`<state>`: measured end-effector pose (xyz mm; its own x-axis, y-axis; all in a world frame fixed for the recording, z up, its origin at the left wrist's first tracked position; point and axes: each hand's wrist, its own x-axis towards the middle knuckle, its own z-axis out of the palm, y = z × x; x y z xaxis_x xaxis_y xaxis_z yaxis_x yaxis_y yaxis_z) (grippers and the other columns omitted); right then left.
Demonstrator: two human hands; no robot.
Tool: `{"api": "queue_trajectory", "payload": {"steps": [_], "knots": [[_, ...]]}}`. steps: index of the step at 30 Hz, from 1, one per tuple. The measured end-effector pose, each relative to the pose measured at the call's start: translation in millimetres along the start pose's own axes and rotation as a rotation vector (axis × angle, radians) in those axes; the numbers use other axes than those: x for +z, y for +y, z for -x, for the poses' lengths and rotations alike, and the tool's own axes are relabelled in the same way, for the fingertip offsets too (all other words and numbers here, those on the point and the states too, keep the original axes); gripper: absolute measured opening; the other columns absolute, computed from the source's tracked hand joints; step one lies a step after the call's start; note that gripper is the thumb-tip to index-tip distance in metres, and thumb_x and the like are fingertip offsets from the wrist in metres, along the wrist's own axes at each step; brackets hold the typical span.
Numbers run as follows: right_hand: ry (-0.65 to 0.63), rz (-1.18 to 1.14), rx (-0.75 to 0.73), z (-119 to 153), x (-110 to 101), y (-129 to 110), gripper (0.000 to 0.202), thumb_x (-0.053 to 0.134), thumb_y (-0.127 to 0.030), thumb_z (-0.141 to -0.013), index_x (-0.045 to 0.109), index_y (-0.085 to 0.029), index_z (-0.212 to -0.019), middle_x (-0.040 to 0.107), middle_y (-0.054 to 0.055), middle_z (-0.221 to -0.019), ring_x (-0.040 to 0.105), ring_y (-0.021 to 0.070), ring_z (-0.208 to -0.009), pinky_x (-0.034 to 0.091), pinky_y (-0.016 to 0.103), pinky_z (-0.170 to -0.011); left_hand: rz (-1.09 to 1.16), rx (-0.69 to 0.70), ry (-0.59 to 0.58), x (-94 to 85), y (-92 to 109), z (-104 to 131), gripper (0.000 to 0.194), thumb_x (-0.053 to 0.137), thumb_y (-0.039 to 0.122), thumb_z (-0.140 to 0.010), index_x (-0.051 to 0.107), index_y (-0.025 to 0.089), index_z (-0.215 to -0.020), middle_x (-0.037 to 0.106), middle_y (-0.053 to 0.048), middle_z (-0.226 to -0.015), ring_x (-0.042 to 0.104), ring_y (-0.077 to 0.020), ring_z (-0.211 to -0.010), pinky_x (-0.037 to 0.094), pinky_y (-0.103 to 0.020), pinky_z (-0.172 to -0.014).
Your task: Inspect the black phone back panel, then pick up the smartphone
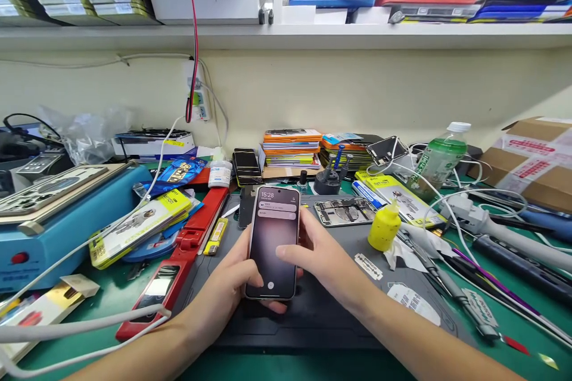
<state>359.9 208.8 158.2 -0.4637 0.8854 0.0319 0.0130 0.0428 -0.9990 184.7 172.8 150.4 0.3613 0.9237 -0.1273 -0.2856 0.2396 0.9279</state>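
Observation:
A smartphone with its screen lit, showing 15:28 and notification bars, is held upright above the dark work mat. My left hand wraps around its left edge, the thumb near the lower left of the screen. On the other side my right hand grips the right edge, its thumb lying over the middle of the screen. The fingers behind the phone are mostly hidden. Beyond it lies an opened phone with its inner parts showing, beside a yellow squeeze bottle.
At left stand a blue machine and a red folding tool. To the right lie a soldering iron, cables, razor blades and a green drink bottle. Stacked boxes line the wall below a shelf.

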Motion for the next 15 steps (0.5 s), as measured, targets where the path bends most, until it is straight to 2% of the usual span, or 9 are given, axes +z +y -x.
{"api": "queue_trajectory", "payload": {"steps": [2,4,6,8,10,15], "knots": [[-0.008,-0.053,-0.005,-1,0,0,0.05,0.073,-0.022,-0.082,0.052,-0.03,-0.127,0.064,0.0,-0.109,0.059,0.0202,-0.093,0.046,0.025,-0.059,0.009,-0.003,0.008,-0.2,-1,0,0.074,0.047,0.007,-0.07,0.043,0.032,-0.139,0.061,-0.006,-0.134,0.067,-0.0281,-0.102,0.062,-0.043,-0.072],[0.009,-0.128,-0.015,-3,-1,1,0.04,0.073,-0.032,-0.086,0.056,-0.029,-0.123,0.063,0.001,-0.105,0.058,0.0188,-0.089,0.043,0.025,-0.058,0.042,-0.004,0.0,-1.7,-2,-1,0.072,0.046,0.01,-0.074,0.041,0.032,-0.142,0.06,-0.007,-0.136,0.068,-0.0309,-0.105,0.062,-0.043,-0.07],[0.027,-0.203,-0.014,-5,0,3,0.03,0.059,-0.048,-0.095,0.06,-0.027,-0.116,0.06,0.001,-0.096,0.054,0.017,-0.08,0.04,0.025,-0.055,0.085,0.007,-0.031,-4.4,-6,-3,0.067,0.044,0.015,-0.08,0.038,0.031,-0.145,0.06,-0.009,-0.138,0.067,-0.0355,-0.11,0.062,-0.043,-0.069],[0.025,-0.251,-0.007,-6,0,5,0.04,0.041,-0.058,-0.1,0.062,-0.025,-0.112,0.058,0.002,-0.09,0.05,0.0168,-0.076,0.038,0.026,-0.054,0.132,0.023,-0.066,-7.6,-9,-5,0.062,0.044,0.022,-0.087,0.035,0.029,-0.148,0.06,-0.012,-0.139,0.066,-0.0386,-0.112,0.061,-0.042,-0.068],[0.018,-0.286,0.003,-6,0,7,0.047,0.035,-0.059,-0.101,0.064,-0.024,-0.111,0.058,0.003,-0.089,0.048,0.0173,-0.076,0.038,0.028,-0.057,0.181,0.038,-0.082,-10.4,-13,-7,0.062,0.044,0.029,-0.09,0.031,0.028,-0.151,0.061,-0.014,-0.138,0.065,-0.0406,-0.113,0.061,-0.044,-0.069],[0.011,-0.334,0.052,-6,1,15,0.048,0.039,-0.058,-0.1,0.066,-0.02,-0.11,0.058,0.004,-0.087,0.046,0.0173,-0.072,0.035,0.03,-0.059,0.242,0.038,-0.037,-12.3,-17,-11,0.064,0.044,0.034,-0.093,0.027,0.026,-0.154,0.064,-0.015,-0.131,0.064,-0.0416,-0.115,0.061,-0.052,-0.074]]}}
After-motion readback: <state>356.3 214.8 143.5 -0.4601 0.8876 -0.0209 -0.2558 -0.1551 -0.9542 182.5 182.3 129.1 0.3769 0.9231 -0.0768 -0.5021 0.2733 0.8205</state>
